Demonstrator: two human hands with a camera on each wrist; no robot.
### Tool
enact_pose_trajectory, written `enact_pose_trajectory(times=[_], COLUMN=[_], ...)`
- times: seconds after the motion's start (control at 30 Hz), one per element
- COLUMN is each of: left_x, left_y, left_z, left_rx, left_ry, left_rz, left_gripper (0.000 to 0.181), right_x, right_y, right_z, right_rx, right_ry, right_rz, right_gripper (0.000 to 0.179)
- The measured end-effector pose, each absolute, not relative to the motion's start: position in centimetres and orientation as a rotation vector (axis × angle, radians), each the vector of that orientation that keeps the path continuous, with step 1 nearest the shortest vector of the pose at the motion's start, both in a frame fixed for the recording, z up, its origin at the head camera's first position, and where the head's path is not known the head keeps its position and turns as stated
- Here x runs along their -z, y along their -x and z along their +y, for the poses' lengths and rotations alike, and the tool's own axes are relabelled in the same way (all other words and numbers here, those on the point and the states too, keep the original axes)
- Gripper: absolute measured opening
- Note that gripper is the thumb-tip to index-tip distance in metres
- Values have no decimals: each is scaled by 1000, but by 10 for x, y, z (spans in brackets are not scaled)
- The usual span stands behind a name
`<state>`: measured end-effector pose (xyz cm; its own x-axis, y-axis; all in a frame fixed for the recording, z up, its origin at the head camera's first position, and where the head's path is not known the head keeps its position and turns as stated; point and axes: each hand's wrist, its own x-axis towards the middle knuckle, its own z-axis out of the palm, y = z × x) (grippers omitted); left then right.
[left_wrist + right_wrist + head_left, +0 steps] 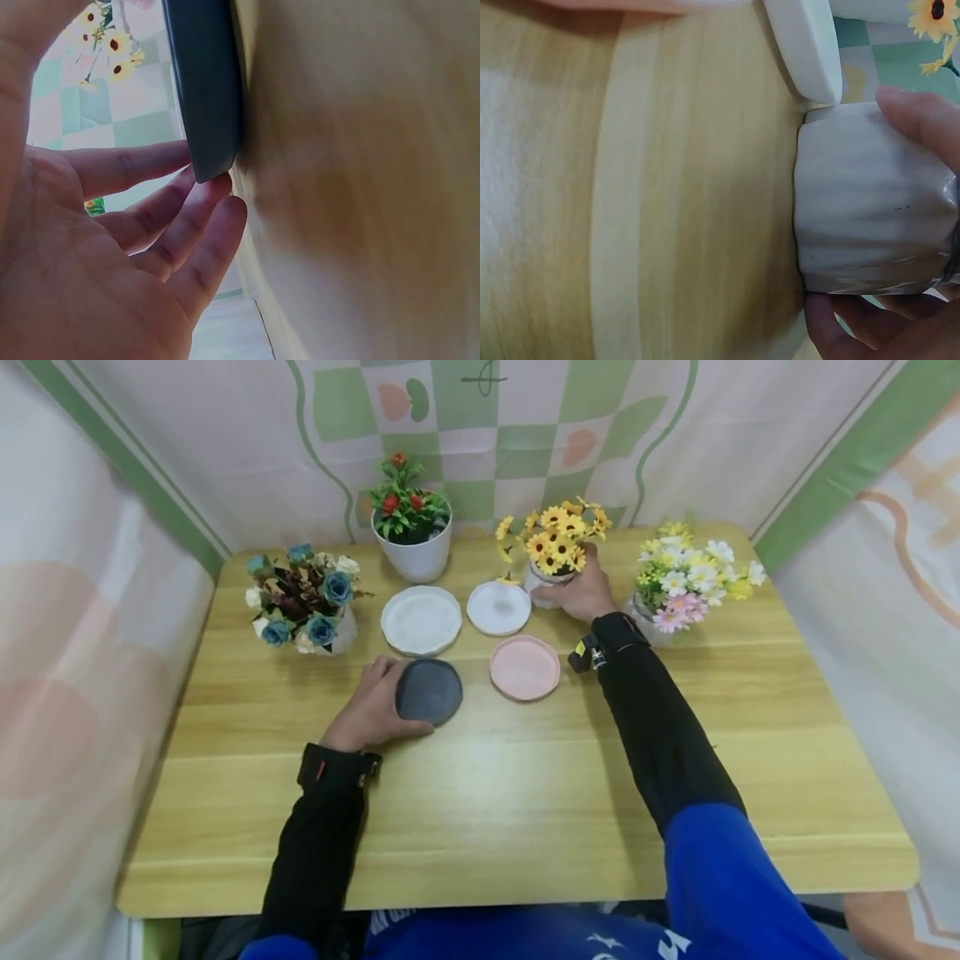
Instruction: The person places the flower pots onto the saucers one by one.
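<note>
My left hand (372,703) holds a dark grey round saucer (430,692) by its rim, fingers at the far-left side and thumb at the near edge. In the left wrist view, fingertips touch the edge of the saucer (208,90), which sits on or just above the wood. My right hand (587,590) grips a white ribbed flowerpot (874,199) with yellow artificial daisies (558,539), thumb and fingers on opposite sides. That pot stands on the table, close beside a small white saucer (498,608). A pink saucer (525,668) lies between the hands.
On the wooden table (510,827) are a larger white saucer (422,620), a pot of blue and cream roses (307,602) at left, a red-flowered pot (412,556) at the back and a pot of white and pink daisies (690,578) at right. Curtains (225,452) surround the table.
</note>
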<state>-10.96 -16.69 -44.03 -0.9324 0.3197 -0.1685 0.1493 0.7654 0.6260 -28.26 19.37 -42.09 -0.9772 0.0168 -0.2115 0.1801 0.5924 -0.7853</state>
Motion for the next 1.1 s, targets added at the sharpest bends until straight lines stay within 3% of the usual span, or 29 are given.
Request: enact_pose_trajectory(times=[1.1], left_x=[437], left_y=[108], left_z=[-166], left_rx=[-983], left_ry=[-333], left_rz=[2646], left_gripper=[111], right_x=[414], right_y=[247], right_z=[202], right_rx=[1290], right_ry=[-157], right_rz=[2623], right_gripper=[131])
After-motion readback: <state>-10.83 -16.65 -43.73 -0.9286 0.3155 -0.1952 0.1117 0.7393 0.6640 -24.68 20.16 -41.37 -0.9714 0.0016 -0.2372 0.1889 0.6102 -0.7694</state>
